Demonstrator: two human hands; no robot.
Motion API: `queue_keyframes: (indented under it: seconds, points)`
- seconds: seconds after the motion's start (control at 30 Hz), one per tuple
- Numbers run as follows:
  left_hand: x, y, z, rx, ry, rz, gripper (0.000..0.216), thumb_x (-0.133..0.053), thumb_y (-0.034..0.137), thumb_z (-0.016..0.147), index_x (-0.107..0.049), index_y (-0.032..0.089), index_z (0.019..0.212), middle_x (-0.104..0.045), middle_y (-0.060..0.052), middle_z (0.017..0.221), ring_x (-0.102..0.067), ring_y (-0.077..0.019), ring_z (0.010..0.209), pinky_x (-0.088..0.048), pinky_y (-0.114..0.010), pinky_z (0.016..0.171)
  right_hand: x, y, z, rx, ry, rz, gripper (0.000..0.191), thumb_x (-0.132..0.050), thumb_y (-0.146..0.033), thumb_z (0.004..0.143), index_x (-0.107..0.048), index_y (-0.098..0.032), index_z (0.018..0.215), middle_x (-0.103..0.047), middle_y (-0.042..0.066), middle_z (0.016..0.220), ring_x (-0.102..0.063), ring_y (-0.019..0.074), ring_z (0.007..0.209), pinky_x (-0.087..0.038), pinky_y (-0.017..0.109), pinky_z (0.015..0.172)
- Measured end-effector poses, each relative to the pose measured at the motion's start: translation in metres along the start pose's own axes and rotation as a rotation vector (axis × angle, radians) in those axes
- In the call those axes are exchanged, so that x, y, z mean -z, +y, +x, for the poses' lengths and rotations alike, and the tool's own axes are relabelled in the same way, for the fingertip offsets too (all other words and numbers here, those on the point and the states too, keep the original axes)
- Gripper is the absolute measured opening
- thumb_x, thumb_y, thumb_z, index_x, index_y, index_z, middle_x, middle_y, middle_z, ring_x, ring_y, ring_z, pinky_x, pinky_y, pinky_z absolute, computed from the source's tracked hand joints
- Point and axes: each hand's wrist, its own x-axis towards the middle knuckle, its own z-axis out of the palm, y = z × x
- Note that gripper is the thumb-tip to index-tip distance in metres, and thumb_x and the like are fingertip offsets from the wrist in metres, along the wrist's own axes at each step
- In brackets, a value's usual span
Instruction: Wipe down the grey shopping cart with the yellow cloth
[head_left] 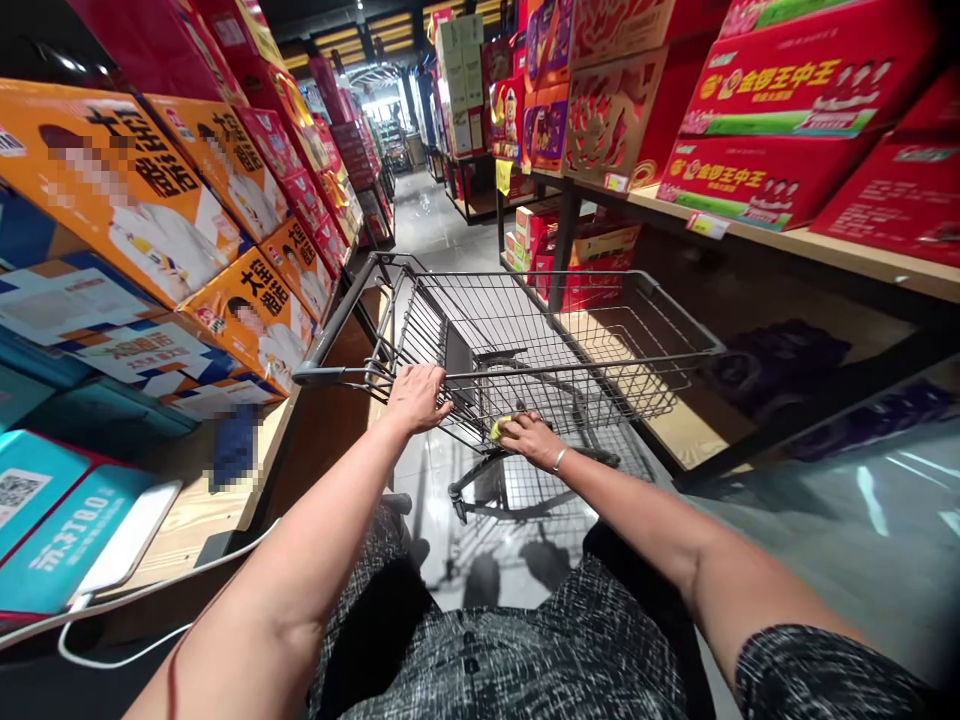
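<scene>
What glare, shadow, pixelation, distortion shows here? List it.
Head view: white glare streaks the floor at right; head view: shadows lie beneath the cart; head view: pixelation hides parts of the orange boxes; head view: wide-angle stretch apparently slants the right-hand shelf.

Yellow item [497,429] — mostly covered, teal box [56,525] — cut off left, purple packs [784,362] blurred

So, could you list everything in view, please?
Cart: 1, dark grey, centre.
Cloth or sponge: 1, yellow, centre.
Boxes: many, orange, teal, blue, red, gold, both sides.
Shelves: several, wood-black, both sides.
Price tags: several, white-red, right.
Flat object: 1, white, lower left.
Cable: 1, white, lower left.
Blurred item: 1, blue, left.
Floor: 1, grey, aisle.
Bracelet: 1, silver, right wrist.
Shirt: 1, black-white, bottom.
Left hand: 1, bare, on cart.
Right hand: 1, bare, at cloth or sponge.
</scene>
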Motion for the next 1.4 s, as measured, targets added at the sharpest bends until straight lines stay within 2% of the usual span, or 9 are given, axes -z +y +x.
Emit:
queue_keyframes:
  seconds: [0.1, 0.2, 0.3, 0.57, 0.7, 0.87, 1.07, 1.2, 1.4]
  points:
    - [-0.001, -0.005, 0.007, 0.003, -0.003, -0.026, 0.030, -0.062, 0.044, 0.083, -0.056, 0.020, 0.100, -0.065, -0.010, 0.100, -0.059, -0.0283, 0.101, -0.037, -0.043, 0.096, 0.029, -0.002, 0.034, 0.082, 0.107, -0.047, 0.024, -0.058, -0.024, 0.094, -0.072, -0.037, 0.109, -0.067, 0.000, 0.125, -0.050, 0.0233, 0.118, -0.044, 0.044, 0.097]
    - [0.000, -0.009, 0.013, 0.006, -0.024, -0.056, 0.028, -0.062, 0.045, 0.083, -0.056, 0.021, 0.096, -0.067, -0.008, 0.097, -0.061, -0.0265, 0.098, -0.036, -0.043, 0.100, 0.065, 0.002, 0.073, 0.024, 0.316, -0.072, 0.026, -0.056, -0.027, 0.095, -0.071, -0.037, 0.114, -0.063, 0.001, 0.130, -0.044, 0.0259, 0.124, -0.039, 0.046, 0.102]
    - [0.001, -0.013, 0.017, -0.012, -0.024, -0.054, 0.029, -0.064, 0.047, 0.081, -0.056, 0.021, 0.093, -0.068, -0.007, 0.096, -0.061, -0.0257, 0.098, -0.031, -0.044, 0.107, 0.080, 0.015, 0.085, -0.045, 0.360, -0.074, 0.028, -0.056, -0.023, 0.093, -0.071, -0.034, 0.115, -0.059, 0.002, 0.135, -0.042, 0.0269, 0.125, -0.037, 0.046, 0.102]
    - [-0.005, -0.017, 0.021, 0.011, -0.028, -0.064, 0.039, -0.064, 0.054, 0.081, -0.058, 0.022, 0.102, -0.066, -0.006, 0.103, -0.058, -0.0264, 0.107, -0.022, -0.044, 0.115, 0.000, 0.054, -0.014, -0.129, 0.150, -0.267, 0.023, -0.058, -0.020, 0.091, -0.075, -0.034, 0.095, -0.068, 0.003, 0.118, -0.052, 0.0255, 0.108, -0.041, 0.042, 0.088]
    - [-0.008, -0.014, 0.018, 0.049, -0.052, -0.056, 0.055, -0.065, 0.048, 0.081, -0.055, 0.022, 0.128, -0.061, -0.009, 0.119, -0.053, -0.0287, 0.116, -0.023, -0.044, 0.113, -0.009, 0.057, -0.038, -0.194, 0.141, -0.282, 0.021, -0.063, -0.015, 0.082, -0.076, -0.031, 0.081, -0.069, 0.007, 0.106, -0.052, 0.0262, 0.095, -0.044, 0.041, 0.077]
    - [-0.014, -0.007, 0.014, 0.077, -0.026, -0.047, 0.080, -0.067, 0.045, 0.079, -0.035, 0.034, 0.152, -0.052, -0.009, 0.134, -0.047, -0.0330, 0.119, -0.028, -0.047, 0.106, 0.036, 0.020, 0.028, -0.172, 0.268, -0.216, 0.041, -0.057, -0.014, 0.087, -0.071, -0.035, 0.119, -0.056, 0.004, 0.135, -0.044, 0.0274, 0.120, -0.041, 0.044, 0.100]
    - [-0.017, -0.009, 0.009, 0.054, -0.003, -0.106, 0.062, -0.062, 0.045, 0.085, -0.048, 0.033, 0.144, -0.056, -0.007, 0.125, -0.048, -0.0304, 0.113, -0.032, -0.046, 0.103, 0.073, -0.006, 0.110, -0.165, 0.237, 0.041, 0.046, -0.066, -0.013, 0.079, -0.070, -0.030, 0.121, -0.049, 0.007, 0.139, -0.052, 0.0258, 0.116, -0.045, 0.043, 0.101]
    - [-0.018, -0.011, 0.003, 0.040, 0.024, -0.173, 0.058, -0.061, 0.041, 0.086, -0.050, 0.031, 0.142, -0.056, -0.007, 0.122, -0.047, -0.0291, 0.114, -0.033, -0.043, 0.106, 0.091, 0.039, 0.076, -0.131, 0.195, 0.205, 0.045, -0.067, -0.013, 0.076, -0.070, -0.028, 0.119, -0.052, 0.006, 0.128, -0.060, 0.0198, 0.106, -0.052, 0.035, 0.094]
    - [-0.021, -0.016, 0.005, 0.026, 0.043, -0.197, 0.056, -0.061, 0.039, 0.085, -0.051, 0.033, 0.140, -0.056, -0.007, 0.125, -0.046, -0.0298, 0.119, -0.029, -0.046, 0.108, 0.145, 0.128, -0.021, -0.331, 0.277, 0.044, 0.044, -0.063, -0.016, 0.072, -0.072, -0.023, 0.114, -0.054, 0.010, 0.121, -0.058, 0.0252, 0.115, -0.051, 0.041, 0.100]
